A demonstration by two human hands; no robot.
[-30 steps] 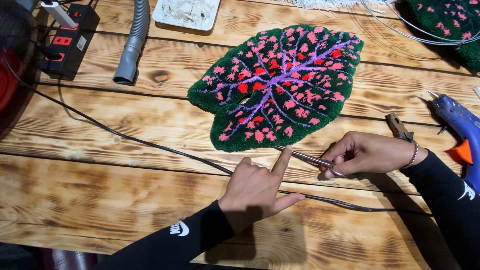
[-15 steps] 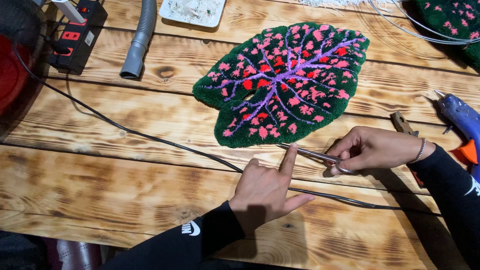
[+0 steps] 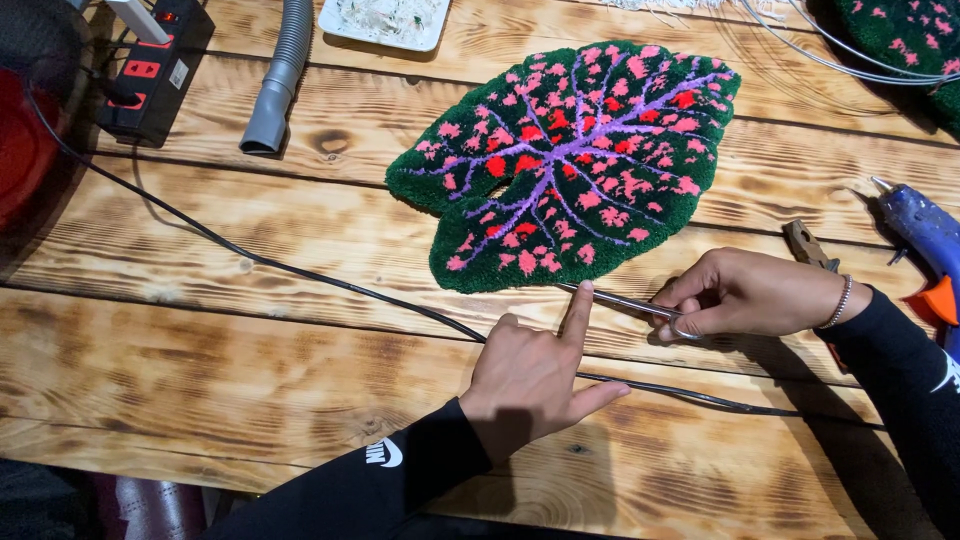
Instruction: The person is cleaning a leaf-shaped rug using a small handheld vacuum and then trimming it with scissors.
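A leaf-shaped tufted rug (image 3: 575, 160), dark green with pink and red spots and purple veins, lies flat on the wooden table (image 3: 250, 330). My right hand (image 3: 745, 292) grips thin metal scissors (image 3: 625, 299) whose tips point left at the rug's lower edge. My left hand (image 3: 535, 365) rests on the table just below that edge, index finger stretched up and touching the scissor blades near the rug's border.
A black cable (image 3: 300, 275) runs across the table under both hands. A blue and orange glue gun (image 3: 930, 245) lies at the right, pliers (image 3: 808, 245) beside it. A grey hose (image 3: 280, 80), a black power strip (image 3: 155, 70), a white tray (image 3: 385, 20) and another green rug (image 3: 905, 40) sit at the back.
The view has shifted, so everything sits a little further right. My hands and the scissors keep nearly the same position at the rug's lower edge.
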